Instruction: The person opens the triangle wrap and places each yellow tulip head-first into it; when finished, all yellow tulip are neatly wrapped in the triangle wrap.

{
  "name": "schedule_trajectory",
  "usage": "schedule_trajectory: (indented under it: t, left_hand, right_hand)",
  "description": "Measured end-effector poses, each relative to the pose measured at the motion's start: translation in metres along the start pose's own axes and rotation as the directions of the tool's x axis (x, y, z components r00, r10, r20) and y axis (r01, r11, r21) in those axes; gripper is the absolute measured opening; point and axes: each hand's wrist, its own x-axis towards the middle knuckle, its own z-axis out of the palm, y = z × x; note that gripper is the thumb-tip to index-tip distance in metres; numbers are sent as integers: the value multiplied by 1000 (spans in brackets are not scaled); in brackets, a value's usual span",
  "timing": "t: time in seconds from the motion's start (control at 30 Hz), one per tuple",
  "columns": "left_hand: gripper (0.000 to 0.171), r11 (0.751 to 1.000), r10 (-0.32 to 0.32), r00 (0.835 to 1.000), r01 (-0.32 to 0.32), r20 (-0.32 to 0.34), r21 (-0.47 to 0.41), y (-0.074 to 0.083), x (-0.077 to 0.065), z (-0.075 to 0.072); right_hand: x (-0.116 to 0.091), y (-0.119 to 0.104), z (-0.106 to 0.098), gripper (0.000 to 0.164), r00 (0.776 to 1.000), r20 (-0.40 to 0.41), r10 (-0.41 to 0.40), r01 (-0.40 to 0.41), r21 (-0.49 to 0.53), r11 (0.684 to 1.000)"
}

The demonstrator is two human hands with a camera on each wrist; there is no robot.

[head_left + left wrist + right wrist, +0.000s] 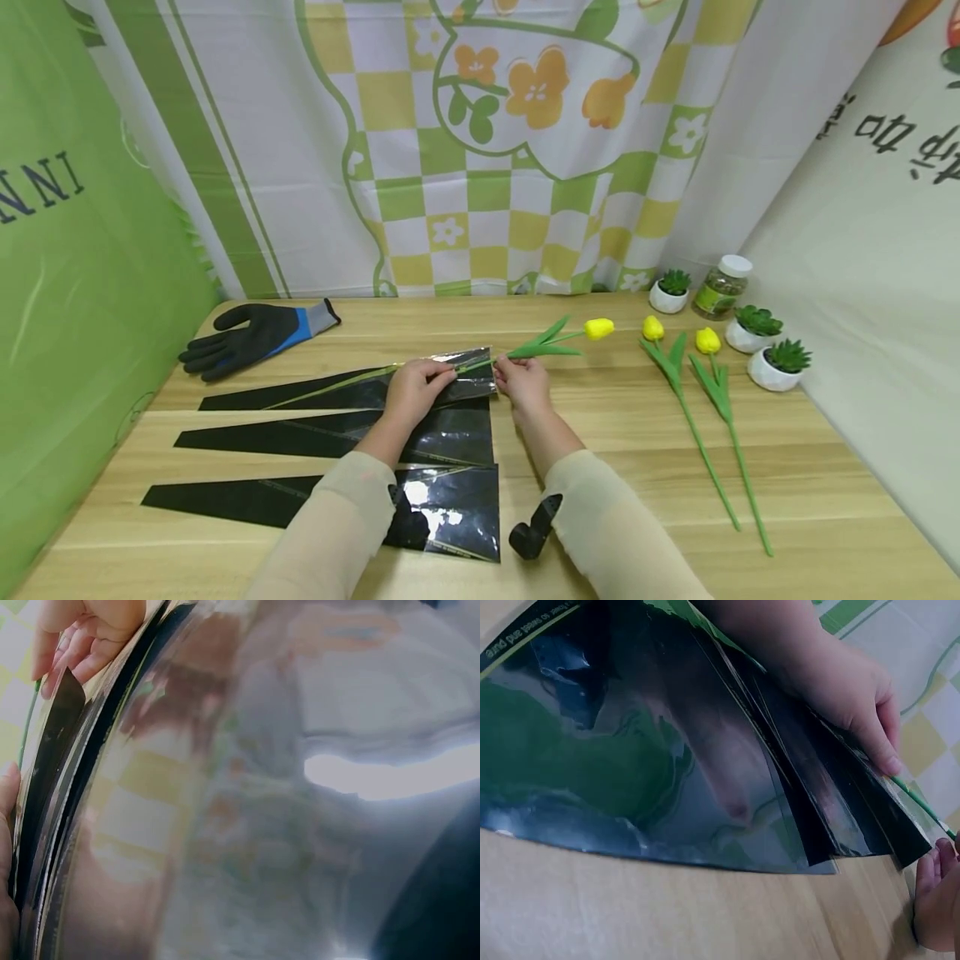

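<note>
A yellow artificial tulip lies lengthwise over the farthest black plastic flower sleeve, its bloom pointing right, past the sleeve's wide end. My left hand pinches the green stem above the sleeve with thumb and fingers. Just below the leaves, my right hand pinches the same stem beside the sleeve's wide edge. In the left wrist view the fingers of the right hand show behind the raised sleeve edge. Two more black sleeves, a middle one and a near one, lie parallel below.
Two more yellow tulips lie at the right. Behind them stand small potted succulents and a lidded jar. A black and blue work glove lies at the back left. Printed curtains surround the wooden table.
</note>
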Motion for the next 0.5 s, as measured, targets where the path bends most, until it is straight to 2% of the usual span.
schedule_trajectory:
  t: [0.13, 0.27, 0.37, 0.5]
  left_hand:
    - [19, 1000, 0, 1000, 0, 4, 8, 1, 0, 0]
    - [19, 1000, -13, 1000, 13, 12, 19, 2, 0, 0]
    - [19, 999, -24, 1000, 24, 19, 28, 2, 0, 0]
    - [19, 999, -23, 999, 22, 28, 44, 3, 0, -1]
  right_hand:
    - [-3, -2, 1, 21, 1000, 7, 1, -1, -41, 999]
    - [-5, -2, 0, 19, 999, 34, -6, 6, -27, 1000]
    - [-3, -1, -1, 19, 999, 54, 9, -8, -13, 1000]
    - [0, 0, -5, 26, 995, 92, 47, -44, -30, 999]
